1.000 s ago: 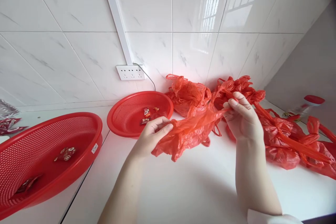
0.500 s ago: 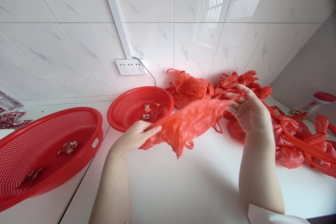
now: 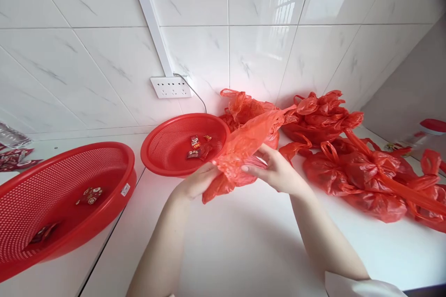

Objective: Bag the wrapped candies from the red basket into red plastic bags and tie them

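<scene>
Both my hands hold one thin red plastic bag (image 3: 244, 146) just above the white counter. My left hand (image 3: 197, 182) pinches its lower left edge. My right hand (image 3: 275, 169) grips it from the right, fingers curled into the plastic. The bag bunches up between them, with a loose end sticking up to the right. Just behind my left hand stands a small red perforated basket (image 3: 163, 148) with a few wrapped candies (image 3: 198, 147) in it.
A large red perforated basket (image 3: 114, 162) with a few candy packets sits at the left. A pile of tied red plastic bags (image 3: 351, 167) fills the counter's back right. A wall socket (image 3: 170, 87) with a cable is behind, and a red-capped jar (image 3: 427, 130) stands far right.
My right hand has come left and down toward my left hand, gathering the stretched bag into a bunch. My left hand has stayed nearly in place.
</scene>
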The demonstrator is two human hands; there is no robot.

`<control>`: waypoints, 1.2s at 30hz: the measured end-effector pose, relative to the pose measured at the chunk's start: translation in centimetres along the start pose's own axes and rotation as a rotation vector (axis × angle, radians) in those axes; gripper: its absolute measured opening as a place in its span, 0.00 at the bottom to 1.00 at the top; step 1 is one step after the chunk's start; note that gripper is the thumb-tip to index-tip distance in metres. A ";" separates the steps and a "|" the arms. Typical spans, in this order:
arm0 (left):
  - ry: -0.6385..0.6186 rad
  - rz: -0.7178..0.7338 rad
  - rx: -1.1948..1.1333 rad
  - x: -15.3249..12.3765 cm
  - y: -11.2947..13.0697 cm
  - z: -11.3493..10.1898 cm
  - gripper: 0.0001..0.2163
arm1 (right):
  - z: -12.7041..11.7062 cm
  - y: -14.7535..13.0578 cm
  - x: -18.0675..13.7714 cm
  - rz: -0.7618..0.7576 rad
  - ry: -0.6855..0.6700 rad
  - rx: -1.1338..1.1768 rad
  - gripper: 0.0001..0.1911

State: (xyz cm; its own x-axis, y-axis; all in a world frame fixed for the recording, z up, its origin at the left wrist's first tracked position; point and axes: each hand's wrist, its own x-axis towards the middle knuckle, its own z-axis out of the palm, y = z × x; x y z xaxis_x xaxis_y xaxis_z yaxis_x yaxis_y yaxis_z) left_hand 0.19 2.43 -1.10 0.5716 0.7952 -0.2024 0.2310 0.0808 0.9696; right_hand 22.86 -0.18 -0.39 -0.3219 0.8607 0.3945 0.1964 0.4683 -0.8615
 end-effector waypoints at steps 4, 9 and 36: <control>0.487 0.214 0.345 -1.0 1.1 1.8 0.12 | 1.0 0.7 0.3 0.097 0.040 -0.397 0.11; 0.629 0.243 0.535 -2.3 1.7 2.8 0.34 | 1.3 0.8 0.1 0.036 0.031 -0.538 0.07; 0.582 0.756 0.576 -4.6 2.6 0.4 0.09 | -3.2 0.3 -0.4 0.064 0.043 -0.528 0.07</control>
State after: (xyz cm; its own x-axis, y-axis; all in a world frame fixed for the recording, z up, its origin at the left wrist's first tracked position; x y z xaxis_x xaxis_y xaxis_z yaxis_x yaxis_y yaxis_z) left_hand -1.50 -1.22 2.28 0.2979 0.6943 0.6552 0.3961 -0.7144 0.5769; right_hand 26.03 0.23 0.24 -0.2582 0.8930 0.3686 0.6573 0.4420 -0.6105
